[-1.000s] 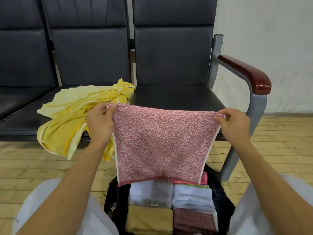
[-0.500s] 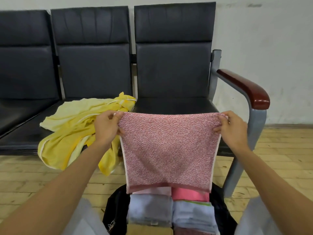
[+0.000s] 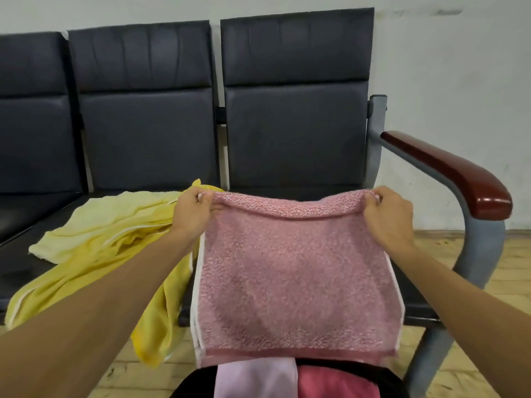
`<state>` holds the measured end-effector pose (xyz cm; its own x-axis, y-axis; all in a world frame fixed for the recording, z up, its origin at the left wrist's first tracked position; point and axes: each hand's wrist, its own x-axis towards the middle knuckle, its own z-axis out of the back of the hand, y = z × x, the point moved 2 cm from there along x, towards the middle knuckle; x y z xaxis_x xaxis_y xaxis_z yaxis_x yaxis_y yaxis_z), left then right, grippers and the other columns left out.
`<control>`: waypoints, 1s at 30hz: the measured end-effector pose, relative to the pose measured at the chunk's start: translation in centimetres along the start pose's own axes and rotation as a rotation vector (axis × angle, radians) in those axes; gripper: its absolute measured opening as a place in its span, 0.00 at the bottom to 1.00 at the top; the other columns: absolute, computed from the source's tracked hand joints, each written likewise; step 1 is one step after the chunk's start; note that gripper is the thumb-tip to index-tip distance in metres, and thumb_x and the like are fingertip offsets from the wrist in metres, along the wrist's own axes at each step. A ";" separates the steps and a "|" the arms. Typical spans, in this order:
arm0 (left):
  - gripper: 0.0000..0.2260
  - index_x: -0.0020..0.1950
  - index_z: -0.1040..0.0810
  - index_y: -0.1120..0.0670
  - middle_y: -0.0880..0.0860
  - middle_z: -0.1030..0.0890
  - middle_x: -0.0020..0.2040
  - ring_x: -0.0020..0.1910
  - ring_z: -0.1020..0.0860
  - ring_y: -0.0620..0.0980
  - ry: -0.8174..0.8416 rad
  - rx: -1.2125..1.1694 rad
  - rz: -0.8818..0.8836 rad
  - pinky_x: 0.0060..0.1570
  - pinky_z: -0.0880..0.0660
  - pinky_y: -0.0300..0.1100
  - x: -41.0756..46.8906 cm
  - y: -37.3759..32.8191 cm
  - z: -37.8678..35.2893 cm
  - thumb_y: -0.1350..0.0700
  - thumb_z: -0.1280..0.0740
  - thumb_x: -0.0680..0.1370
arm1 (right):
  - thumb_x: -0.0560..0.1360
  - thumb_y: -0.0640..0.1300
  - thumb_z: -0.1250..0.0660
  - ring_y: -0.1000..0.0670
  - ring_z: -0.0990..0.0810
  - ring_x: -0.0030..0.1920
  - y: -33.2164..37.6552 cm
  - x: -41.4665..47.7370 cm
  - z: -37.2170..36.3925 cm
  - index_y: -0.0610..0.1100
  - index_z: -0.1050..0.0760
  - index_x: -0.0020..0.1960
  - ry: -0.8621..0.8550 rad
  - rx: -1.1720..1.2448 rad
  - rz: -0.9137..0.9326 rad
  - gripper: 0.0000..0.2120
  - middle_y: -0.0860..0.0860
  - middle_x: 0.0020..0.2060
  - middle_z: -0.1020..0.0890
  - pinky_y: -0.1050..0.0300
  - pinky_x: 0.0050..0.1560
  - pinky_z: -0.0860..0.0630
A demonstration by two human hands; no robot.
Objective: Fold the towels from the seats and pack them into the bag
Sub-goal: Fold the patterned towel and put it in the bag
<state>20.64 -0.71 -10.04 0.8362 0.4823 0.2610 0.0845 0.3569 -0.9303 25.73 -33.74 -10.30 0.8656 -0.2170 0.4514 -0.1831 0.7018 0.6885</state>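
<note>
Pink towel (image 3: pixel 296 282) hangs from left hand (image 3: pixel 191 214) and right hand (image 3: pixel 388 216).

The pink towel (image 3: pixel 296 282) is hiding the cushion front of the right-hand chair (image 3: pixel 296 133) and most of the black bag (image 3: pixel 189 383). The bottom edge is cutting off the bag, along with the pale folded towel (image 3: pixel 255 380) and the deep pink folded towel (image 3: pixel 339 383) inside it. The left forearm (image 3: pixel 115 297) is covering part of the yellow towel (image 3: pixel 94 248). The left edge is cropping the far-left chair (image 3: pixel 28 124). The pink towel's top hem is concealing the fingertips of the left hand (image 3: pixel 192 214) and the right hand (image 3: pixel 388 216).
</note>
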 end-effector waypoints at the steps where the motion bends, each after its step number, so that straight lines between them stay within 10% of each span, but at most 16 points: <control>1: 0.08 0.44 0.27 0.50 0.56 0.19 0.54 0.53 0.19 0.52 -0.021 0.017 -0.022 0.55 0.22 0.52 0.9 0.2 -0.2 0.54 0.40 0.83 | 0.83 0.43 0.43 0.49 0.26 0.46 0.4 0.6 -0.3 0.41 0.24 0.54 0.010 0.063 0.000 0.10 0.46 0.47 0.21 0.62 0.47 0.32; 4: 0.08 0.45 0.28 0.51 0.54 0.22 0.50 0.55 0.22 0.55 -0.058 0.002 -0.026 0.59 0.25 0.56 2.0 0.0 -0.8 0.54 0.41 0.83 | 0.82 0.42 0.41 0.55 0.28 0.42 1.4 1.9 -0.7 0.44 0.25 0.51 -0.024 0.233 0.018 0.07 0.51 0.45 0.24 0.74 0.37 0.36; 19: 0.09 0.46 0.21 0.57 0.55 0.17 0.51 0.53 0.19 0.50 0.020 -0.231 0.114 0.56 0.24 0.41 -7.3 2.3 1.8 0.60 0.39 0.81 | 0.81 0.45 0.37 0.46 0.19 0.47 -4.0 -3.1 2.3 0.44 0.21 0.48 0.074 0.186 -0.067 0.08 0.47 0.44 0.18 0.48 0.54 0.21; 30: 0.09 0.49 0.19 0.56 0.52 0.18 0.47 0.50 0.20 0.51 0.217 0.186 0.048 0.45 0.24 0.40 -10.6 5.6 3.8 0.68 0.31 0.73 | 0.73 0.39 0.28 0.55 0.18 0.43 -6.9 -6.7 2.1 0.48 0.19 0.42 0.276 -0.012 -0.137 0.05 0.54 0.39 0.17 0.55 0.49 0.20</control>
<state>10.17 -0.84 -17.04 0.9351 0.3263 0.1382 -0.0415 0.4880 -0.8719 20.25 -38.58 -16.92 0.9760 -0.1191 0.1825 -0.0517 0.6868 0.7250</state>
